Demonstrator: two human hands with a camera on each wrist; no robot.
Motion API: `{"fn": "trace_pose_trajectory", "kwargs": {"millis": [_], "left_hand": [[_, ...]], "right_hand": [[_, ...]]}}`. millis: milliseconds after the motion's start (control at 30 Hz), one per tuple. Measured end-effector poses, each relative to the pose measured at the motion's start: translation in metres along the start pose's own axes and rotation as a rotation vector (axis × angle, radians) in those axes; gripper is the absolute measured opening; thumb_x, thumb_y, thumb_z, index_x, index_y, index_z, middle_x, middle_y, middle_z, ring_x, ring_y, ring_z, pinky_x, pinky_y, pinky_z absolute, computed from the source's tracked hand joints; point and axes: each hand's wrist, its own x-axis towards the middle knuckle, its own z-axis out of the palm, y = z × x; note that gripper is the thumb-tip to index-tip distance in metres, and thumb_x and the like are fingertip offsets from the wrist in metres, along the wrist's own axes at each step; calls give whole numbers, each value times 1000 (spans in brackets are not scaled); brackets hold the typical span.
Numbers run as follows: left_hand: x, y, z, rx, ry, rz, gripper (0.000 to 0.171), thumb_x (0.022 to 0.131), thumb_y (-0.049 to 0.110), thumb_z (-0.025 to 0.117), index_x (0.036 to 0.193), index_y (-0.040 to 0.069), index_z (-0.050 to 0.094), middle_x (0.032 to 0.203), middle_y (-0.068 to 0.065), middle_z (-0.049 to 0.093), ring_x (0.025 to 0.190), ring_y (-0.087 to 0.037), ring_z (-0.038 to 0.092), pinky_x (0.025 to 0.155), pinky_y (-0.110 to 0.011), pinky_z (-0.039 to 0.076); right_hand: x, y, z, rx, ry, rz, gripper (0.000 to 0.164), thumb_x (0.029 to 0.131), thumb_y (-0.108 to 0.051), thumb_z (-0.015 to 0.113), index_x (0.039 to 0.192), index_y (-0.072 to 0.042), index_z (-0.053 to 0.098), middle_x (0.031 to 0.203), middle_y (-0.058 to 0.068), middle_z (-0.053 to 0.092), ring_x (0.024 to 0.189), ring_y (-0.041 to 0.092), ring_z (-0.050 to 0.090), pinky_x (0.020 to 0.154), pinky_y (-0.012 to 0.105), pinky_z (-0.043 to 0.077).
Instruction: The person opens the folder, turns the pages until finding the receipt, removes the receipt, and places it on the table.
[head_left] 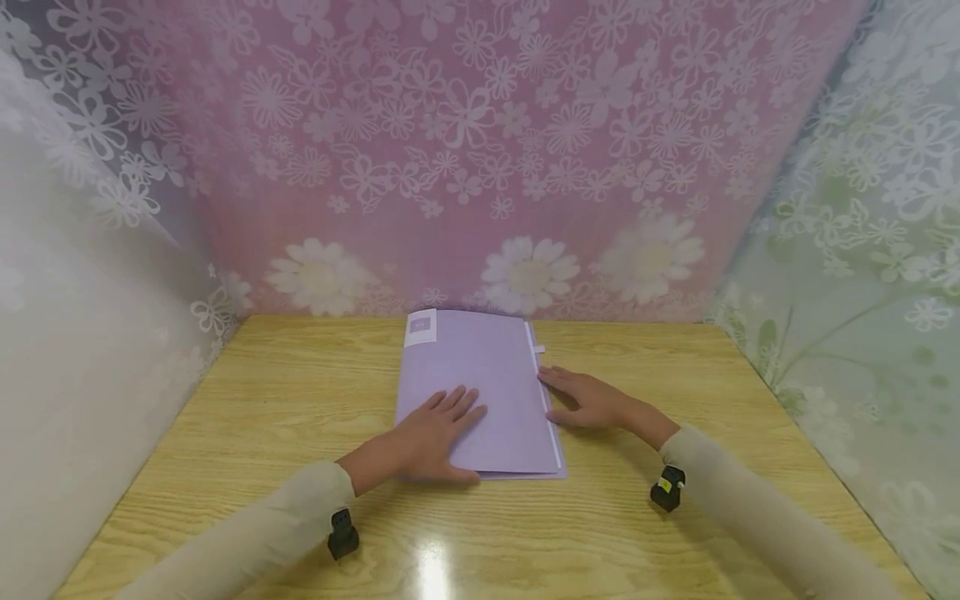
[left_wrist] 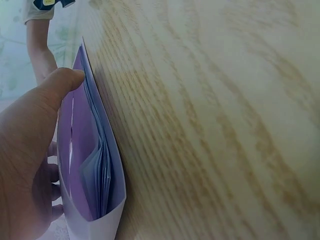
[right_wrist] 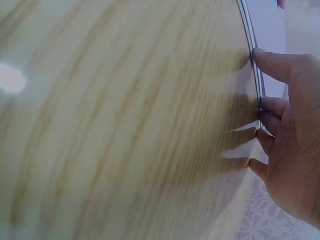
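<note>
A closed purple folder [head_left: 480, 367] lies on the table, with a white label [head_left: 421, 327] at its upper left corner. In the left wrist view, several sheets [left_wrist: 100, 165] show between its covers at the near end. My left hand [head_left: 435, 437] is spread flat over the folder's lower left part, its thumb by the near edge. Along the folder's right edge, my right hand [head_left: 588, 400] touches with its fingertips and thumb, fingers fairly straight. A small white tab [head_left: 540, 349] juts out just beyond those fingers.
The wooden table [head_left: 300, 392] extends around the folder on both sides and in front. A pink flowered curtain [head_left: 465, 167] hangs along the back edge, with pale patterned curtains [head_left: 877, 275] at the sides. Each wrist wears a small black camera [head_left: 343, 533].
</note>
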Motion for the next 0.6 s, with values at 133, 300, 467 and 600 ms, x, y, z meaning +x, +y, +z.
{"fn": "trace_pose_trajectory", "kwargs": {"millis": [133, 300, 467, 600], "left_hand": [[1, -1, 2, -3, -1, -11, 104, 89, 77, 54, 164, 14, 21, 172, -14, 13, 159, -33, 13, 128, -50, 18], [2, 0, 0, -17, 0, -19, 104, 89, 77, 53, 165, 15, 18, 173, -12, 9, 160, -31, 10, 129, -50, 16], [5, 2, -6, -32, 13, -20, 103, 91, 75, 53, 165, 15, 17, 173, -9, 9, 160, -27, 10, 129, -47, 17], [9, 6, -11, -47, 35, -4, 98, 93, 72, 53, 165, 15, 18, 172, -7, 12, 160, -25, 12, 129, -45, 20]], "right_hand": [[1, 0, 0, -7, 2, -10, 73, 99, -33, 64, 154, 6, 38, 161, 25, 37, 150, 47, 31, 120, 61, 30], [2, -2, -2, -23, -4, -11, 73, 99, -33, 64, 154, 6, 37, 161, 25, 36, 149, 48, 32, 120, 61, 30], [4, 0, 0, -14, -9, -9, 72, 101, -34, 62, 157, 2, 35, 163, 23, 34, 150, 47, 31, 120, 60, 29], [4, 1, 0, -1, -8, 7, 70, 99, -31, 61, 155, 2, 37, 162, 24, 35, 150, 48, 32, 121, 61, 29]]}}
